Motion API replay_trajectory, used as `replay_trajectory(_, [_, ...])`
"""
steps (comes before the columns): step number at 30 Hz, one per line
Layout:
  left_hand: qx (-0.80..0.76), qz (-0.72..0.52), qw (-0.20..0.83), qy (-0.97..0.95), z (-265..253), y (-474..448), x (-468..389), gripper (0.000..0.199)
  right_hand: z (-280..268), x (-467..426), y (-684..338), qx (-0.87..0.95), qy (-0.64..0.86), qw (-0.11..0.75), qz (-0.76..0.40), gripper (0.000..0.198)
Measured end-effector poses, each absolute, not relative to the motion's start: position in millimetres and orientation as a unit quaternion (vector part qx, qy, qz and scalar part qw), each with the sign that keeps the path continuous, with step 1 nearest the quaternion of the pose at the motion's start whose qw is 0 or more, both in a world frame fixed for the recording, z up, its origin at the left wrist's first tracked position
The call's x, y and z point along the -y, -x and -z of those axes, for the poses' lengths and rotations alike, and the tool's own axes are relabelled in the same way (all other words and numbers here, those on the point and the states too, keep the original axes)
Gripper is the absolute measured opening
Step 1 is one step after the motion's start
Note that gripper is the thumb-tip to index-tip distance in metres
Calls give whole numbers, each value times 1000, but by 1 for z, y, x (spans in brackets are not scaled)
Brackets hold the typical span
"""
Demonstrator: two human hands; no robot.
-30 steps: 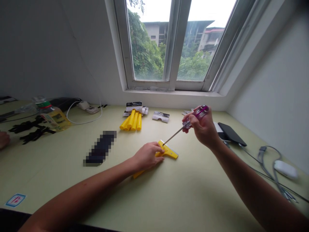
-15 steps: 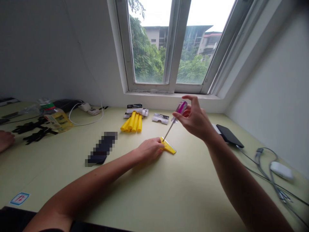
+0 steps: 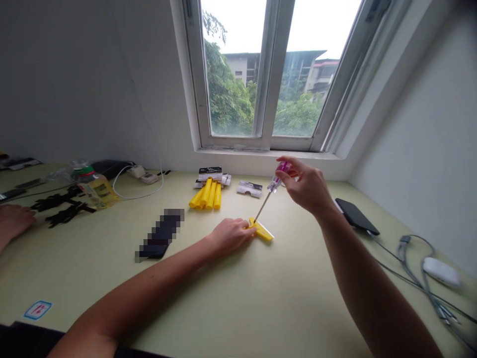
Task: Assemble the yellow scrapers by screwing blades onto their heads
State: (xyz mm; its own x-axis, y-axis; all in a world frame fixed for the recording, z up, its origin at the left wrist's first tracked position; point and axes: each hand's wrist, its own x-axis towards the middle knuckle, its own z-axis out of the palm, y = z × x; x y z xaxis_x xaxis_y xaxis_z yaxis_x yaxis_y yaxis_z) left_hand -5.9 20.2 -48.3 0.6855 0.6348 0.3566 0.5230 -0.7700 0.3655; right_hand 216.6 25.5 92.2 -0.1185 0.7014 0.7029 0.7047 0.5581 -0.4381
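Note:
My left hand (image 3: 231, 233) is closed on a yellow scraper (image 3: 265, 234), its wide head and pale blade edge sticking out to the right just above or on the table. The fingers hide the scraper's handle. My right hand (image 3: 306, 183) grips the clear and purple handle of a screwdriver (image 3: 274, 185), fingers wrapped near its top. The metal shaft slants down to the left, and its tip meets the scraper's head close to my left fingertips. Whether the tip sits in a screw is too small to tell.
Several yellow handles (image 3: 210, 195) lie by printed cards near the window. Another card (image 3: 249, 189) lies beside them. A blurred-out dark phone (image 3: 160, 236), a bottle (image 3: 93, 186) and black straps (image 3: 61, 204) are left. Right are a black device (image 3: 356, 215), cables and a white case (image 3: 441, 271). Another person's hand (image 3: 15, 221) rests far left.
The view has shifted slightly. My right fingers have closed round the screwdriver handle, the forefinger no longer raised. The screwdriver leans a little more, and the scraper has turned slightly.

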Motion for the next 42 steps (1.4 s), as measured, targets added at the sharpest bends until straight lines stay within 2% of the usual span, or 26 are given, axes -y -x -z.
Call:
replay_trajectory(2, [-318, -244, 133, -906, 47, 6, -21, 23, -91, -25, -222, 775, 412, 471, -91, 33])
replay_trajectory(4, [-322, -250, 124, -905, 48, 4, -20, 21, -88, -25, -223, 777, 394, 472, -135, 31])
replay_trajectory(6, [-328, -242, 100, -907, 51, 2, -20, 20, -86, -26, -222, 759, 446, 465, -91, 32])
replay_trajectory(10, [-345, -228, 53, -909, 58, -1, -19, 23, -87, -26, -222, 719, 572, 394, 37, 40])
replay_trajectory(17, [-367, -172, -45, -913, 60, -2, -18, 30, -97, -24, -240, 710, 611, 342, -73, 21])
replay_trajectory(21, [-361, -147, -83, -917, 58, -2, -17, 31, -98, -20, -236, 663, 670, 333, 6, 41])
replay_trajectory(23, [-357, -145, -93, -918, 58, -1, -17, 30, -98, -19, -237, 634, 716, 289, 47, 48])
replay_trajectory(25, [-355, -145, -100, -918, 58, 0, -18, 30, -100, -18, -242, 625, 743, 235, 48, 47])
replay_trajectory(27, [-354, -146, -103, -918, 58, 1, -19, 29, -102, -17, -250, 660, 719, 218, 20, 39])
replay_trajectory(31, [-342, -149, -97, -923, 59, 2, -22, 28, -105, -13, -254, 765, 586, 267, 3, 18])
replay_trajectory(36, [-329, -158, -97, -926, 60, 3, -25, 28, -99, -14, -230, 745, 558, 367, -1, 24])
replay_trajectory(40, [-320, -163, -96, -928, 61, 4, -26, 29, -88, -22, -219, 705, 532, 465, 61, 25])
replay_trajectory(42, [-321, -165, -97, -927, 61, 4, -26, 28, -84, -26, -219, 715, 493, 495, 41, 26])
